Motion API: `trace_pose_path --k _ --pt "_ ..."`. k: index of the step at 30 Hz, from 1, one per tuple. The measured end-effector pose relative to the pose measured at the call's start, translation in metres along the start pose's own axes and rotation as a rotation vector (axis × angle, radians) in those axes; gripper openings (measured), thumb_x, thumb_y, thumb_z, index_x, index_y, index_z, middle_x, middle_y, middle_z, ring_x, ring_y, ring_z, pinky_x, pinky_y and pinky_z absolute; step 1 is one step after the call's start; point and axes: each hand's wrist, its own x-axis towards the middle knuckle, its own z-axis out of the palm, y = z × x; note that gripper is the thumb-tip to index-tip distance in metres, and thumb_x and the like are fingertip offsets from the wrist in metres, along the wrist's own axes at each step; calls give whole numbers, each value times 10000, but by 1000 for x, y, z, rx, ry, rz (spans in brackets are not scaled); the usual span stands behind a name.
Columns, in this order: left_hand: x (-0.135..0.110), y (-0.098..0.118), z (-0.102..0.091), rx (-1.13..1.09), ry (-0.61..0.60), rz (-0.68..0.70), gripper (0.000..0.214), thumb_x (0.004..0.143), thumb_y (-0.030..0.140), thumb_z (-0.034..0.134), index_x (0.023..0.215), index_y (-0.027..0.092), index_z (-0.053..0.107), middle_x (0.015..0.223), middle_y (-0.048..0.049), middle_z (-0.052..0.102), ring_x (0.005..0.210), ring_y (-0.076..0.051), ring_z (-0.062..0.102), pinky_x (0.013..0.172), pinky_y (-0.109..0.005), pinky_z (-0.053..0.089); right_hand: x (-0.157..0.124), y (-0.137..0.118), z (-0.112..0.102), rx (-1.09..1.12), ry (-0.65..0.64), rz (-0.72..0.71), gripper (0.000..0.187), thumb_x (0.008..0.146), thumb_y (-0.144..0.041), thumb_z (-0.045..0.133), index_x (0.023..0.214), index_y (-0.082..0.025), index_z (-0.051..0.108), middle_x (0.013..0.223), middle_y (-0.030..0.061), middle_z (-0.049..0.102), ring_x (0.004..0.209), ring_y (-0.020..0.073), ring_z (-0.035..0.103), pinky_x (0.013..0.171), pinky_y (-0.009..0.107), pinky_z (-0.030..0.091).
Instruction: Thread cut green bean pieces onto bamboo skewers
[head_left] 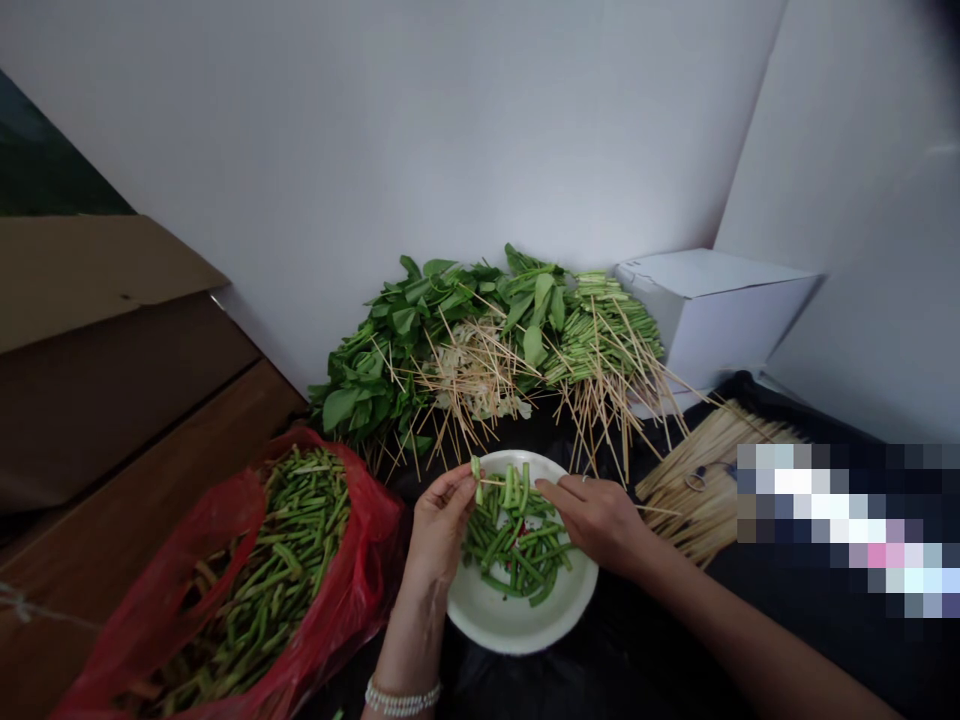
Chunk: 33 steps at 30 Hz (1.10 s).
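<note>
My left hand (441, 520) pinches a short green bean piece (477, 480) at the pointed end of a bamboo skewer (493, 482). My right hand (604, 520) is closed around the skewer, whose blunt end sticks out to the right behind the fingers. Several bean pieces (517, 487) sit side by side on the skewer, between my hands. Whether the piece in my left hand is pierced is hard to tell. Directly below both hands is a white bowl (517, 640) with more cut green beans (521, 565) and a few small red bits in it.
A red plastic bag (371, 530) full of cut beans stands at left. Behind the bowl lie leafy greens (405, 320), pale skewered pieces (476, 365) and finished bean skewers (611, 325). Loose bamboo skewers (697, 470) lie at right, near a white box (742, 310). Walls rise behind.
</note>
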Motion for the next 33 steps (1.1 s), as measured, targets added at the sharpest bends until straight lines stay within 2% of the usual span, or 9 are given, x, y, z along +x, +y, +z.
trace_pose_path --k 4,9,15,22,25,28,31,33 --pt "0 0 0 14 21 -21 372 570 240 855 908 166 718 851 -37 736 777 -112 654 731 -214 496 1 -1 -1 9 0 6 262 903 -133 413 1068 -146 617 720 16 601 640 129 560 600 246 402" --pt "-2 3 1 12 42 -76 301 540 256 869 769 153 702 746 6 676 681 -85 604 631 -187 480 1 -1 -2 8 12 8 293 892 -112 394 1079 -142 617 717 16 603 643 133 562 603 246 408" --pt "-2 2 2 53 7 -90 287 522 267 876 726 146 715 734 1 672 660 -80 582 639 -189 480 0 0 0 31 -11 15 290 870 -97 413 1072 -144 616 729 20 613 652 125 563 601 237 415" --pt "-6 -1 8 206 -146 -91 251 575 270 848 763 159 723 758 -12 683 672 -105 593 665 -218 476 3 -3 -2 44 -17 -11 239 907 -167 431 1052 -154 620 703 6 604 612 118 551 573 237 401" --pt "-8 -2 10 299 -276 -44 264 628 272 813 851 165 722 815 -44 703 720 -147 621 702 -259 484 3 -3 -2 25 19 12 256 904 -140 417 1045 -152 630 690 6 598 606 114 545 582 232 396" --pt "-10 -7 10 464 -392 -5 241 655 263 783 867 168 720 790 -58 703 702 -180 628 680 -288 487 2 -1 -1 10 44 48 279 891 -113 413 1060 -147 632 694 11 599 609 109 541 592 225 391" --pt "-12 -15 7 705 -423 85 167 681 260 743 829 184 740 768 -67 708 697 -210 627 658 -304 478 1 -1 0 12 48 65 288 887 -98 409 1056 -156 636 689 8 592 613 109 538 604 223 390" --pt "-13 -18 6 865 -456 184 138 711 243 701 835 210 752 813 -73 719 766 -236 628 715 -330 469 1 -1 0 13 47 62 293 888 -96 403 1056 -155 636 688 7 588 613 111 538 605 224 393"
